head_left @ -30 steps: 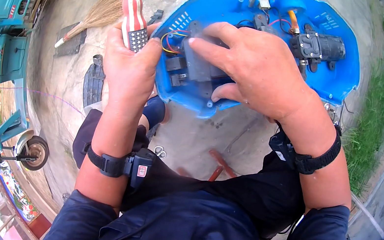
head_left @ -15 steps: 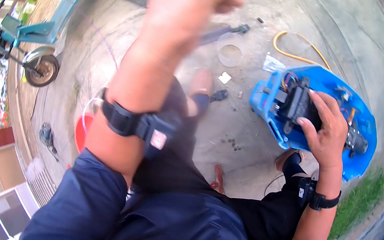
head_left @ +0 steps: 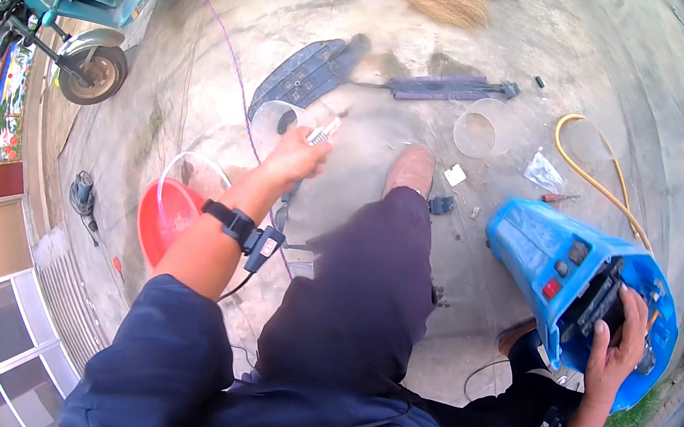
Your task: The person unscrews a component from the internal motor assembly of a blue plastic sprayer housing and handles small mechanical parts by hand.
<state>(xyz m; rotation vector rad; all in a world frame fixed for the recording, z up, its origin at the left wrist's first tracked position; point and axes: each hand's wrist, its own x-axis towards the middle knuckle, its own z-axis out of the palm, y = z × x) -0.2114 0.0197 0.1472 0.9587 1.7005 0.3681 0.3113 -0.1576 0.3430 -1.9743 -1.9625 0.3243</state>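
Head view: left hand (head_left: 293,156) lower, screwdriver (head_left: 325,130) outstretched.

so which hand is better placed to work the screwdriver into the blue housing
Probably the left hand: it grips the screwdriver, though stretched far from the blue housing. The right hand is occupied, holding the housing's open end.

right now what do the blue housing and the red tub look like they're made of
Blue housing: likely moulded plastic, slightly glossy, with ribbed panels and rounded corners; right hand grips its open end. Red tub: probably thin plastic, smooth, evenly coloured, light glowing through its wall. Left hand holds a screwdriver.
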